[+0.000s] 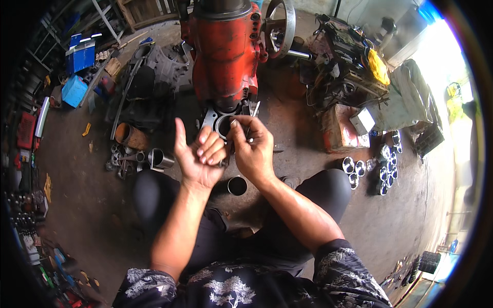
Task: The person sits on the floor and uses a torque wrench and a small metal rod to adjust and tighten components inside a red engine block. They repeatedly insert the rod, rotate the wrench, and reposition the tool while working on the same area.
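My left hand (204,156) is raised palm up, with its thumb stretched out and its fingers half curled; nothing shows in it. Beside it, the thumb and fingertips of my right hand (252,149) are pinched together at the right rim of a metal ring (221,126). A thin pale stick (257,108) shows above these fingers and a small pale tip (250,140) below them. Whether they are one piece is hidden. Over the ring stands a big red machine (223,61) with a handwheel (281,28). A metal cylinder sleeve (237,186) stands between my knees.
To the left lie a rusty cylinder (131,136), a shiny sleeve (160,158) and several connecting rods (123,158). Several pistons (386,172) stand on the floor at right, near a worn carton (343,128) with a white box (362,121). A cluttered bench (349,56) stands behind.
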